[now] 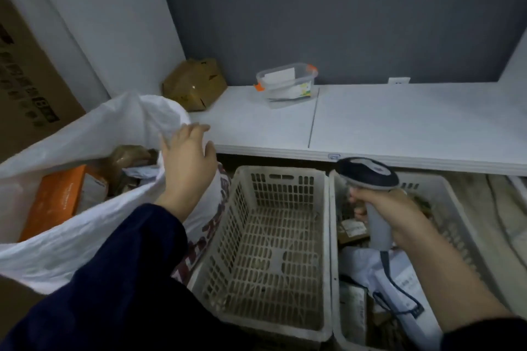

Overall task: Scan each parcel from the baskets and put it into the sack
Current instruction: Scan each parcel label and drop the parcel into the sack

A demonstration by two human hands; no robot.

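Observation:
A big white woven sack stands open at the left, with an orange box and brown parcels inside. My left hand hovers over the sack's right rim, fingers spread and holding nothing. My right hand grips the handle of a barcode scanner above the right basket. That basket holds white and brown parcels. The middle basket has nothing in it.
A white table runs across the back, above the baskets. On it sit a crumpled brown carton and a clear plastic box. A large cardboard box leans at the far left. The scanner's cable trails over the parcels.

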